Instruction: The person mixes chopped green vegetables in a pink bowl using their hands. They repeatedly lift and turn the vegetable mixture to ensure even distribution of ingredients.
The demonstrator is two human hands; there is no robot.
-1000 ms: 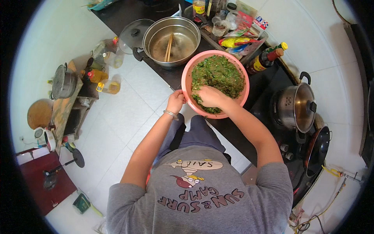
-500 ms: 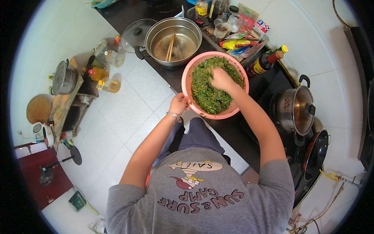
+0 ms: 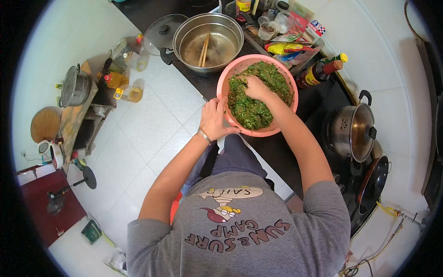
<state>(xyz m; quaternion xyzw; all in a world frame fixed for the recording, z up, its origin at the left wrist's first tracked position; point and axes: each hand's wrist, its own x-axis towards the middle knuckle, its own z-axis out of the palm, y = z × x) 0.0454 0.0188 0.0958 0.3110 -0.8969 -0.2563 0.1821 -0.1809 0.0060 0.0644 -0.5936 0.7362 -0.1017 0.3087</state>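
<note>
A pink basin (image 3: 295, 92) stands at the dark counter's edge, filled with a chopped green mixture (image 3: 251, 113) with brownish bits. My right hand (image 3: 258, 87) is down in that mixture, fingers curled into it and their tips hidden. Against the basin's near left side, my left hand (image 3: 213, 119) lies with its fingers stretched upward along the wall and its thumb spread out to the right under the rim. A metal bangle circles the left wrist.
Beyond the basin a steel pot (image 3: 207, 46) holds wooden chopsticks (image 3: 204, 50); a glass lid (image 3: 159, 37) lies beside it. Dark sauce bottles (image 3: 318, 74) stand right of the basin. Another lidded pot (image 3: 350, 131) and a dark pan (image 3: 373, 184) are farther right.
My left hand has gone from gripping the basin's rim to lying spread against its side. My right hand has pressed into the mixture, slightly left. The basin sits slightly higher in view.
</note>
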